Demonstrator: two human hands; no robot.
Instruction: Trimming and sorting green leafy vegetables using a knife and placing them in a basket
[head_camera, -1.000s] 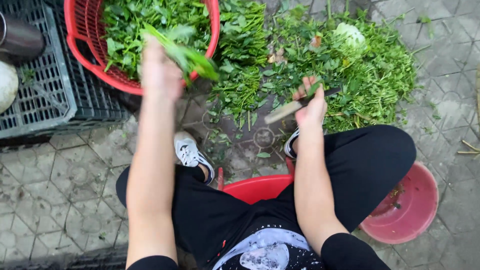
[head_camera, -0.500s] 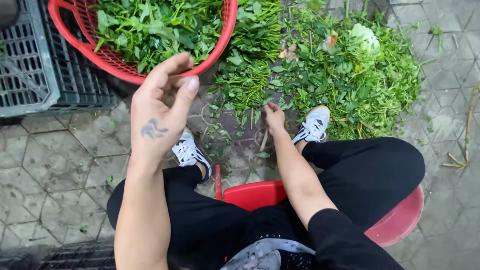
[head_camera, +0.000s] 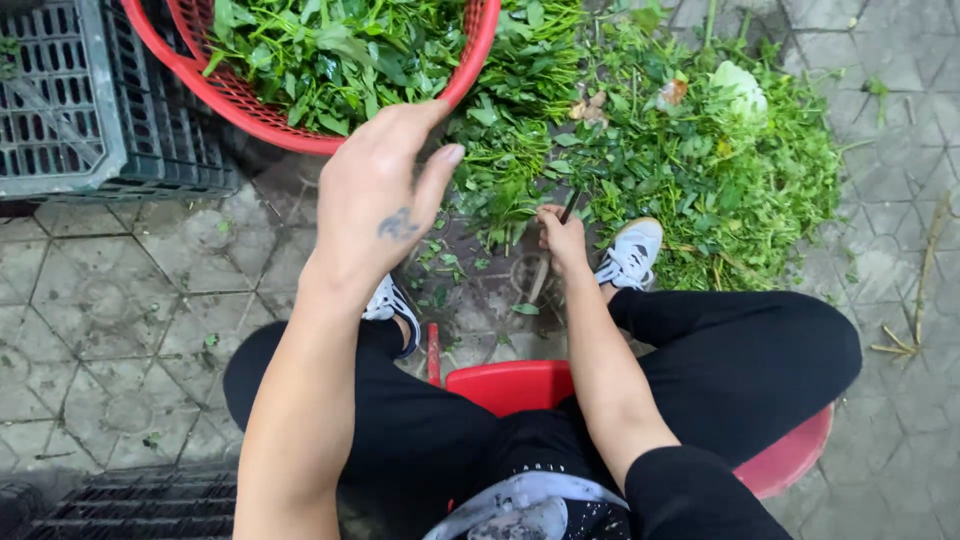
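So, landmark = red basket (head_camera: 470, 50), top centre, full of leafy greens (head_camera: 330, 50).

Left of the basket: grey slatted plastic crate (head_camera: 60, 100), touching or nearly touching the basket's left side, sitting on the paved ground (head_camera: 110, 300). Bottom left, well below the basket: edge of a dark grate (head_camera: 130, 500).

Just below the basket's rim: left hand (head_camera: 375, 200), back of hand to camera, raised. Fingers loosely open, slightly curled, thumb (head_camera: 440, 170) apart from the rest; nothing in it. Fingertips sit just at the basket's lower edge; can't tell if they touch it. The greens in the basket are just above the fingertips, apart from them.

Below-right of the basket: right hand (head_camera: 560, 235), low, near the ground. Fingers closed in a pinch around a thin dark stem or handle (head_camera: 568, 208) that sticks up out of the fist towards the loose greens; can't tell which it is. A pale strip runs down from the fist; too blurred to identify.

Right of the basket: big loose heap of cut greens (head_camera: 700, 170) on the ground, touching the basket's right side, its near edge right at the right hand's fingers. White sneaker (head_camera: 630, 255) just beside that hand, at the heap's edge; second sneaker (head_camera: 390, 305) below the left hand.

Well below the basket: red stool (head_camera: 510, 385) between black-trousered legs (head_camera: 760, 360).
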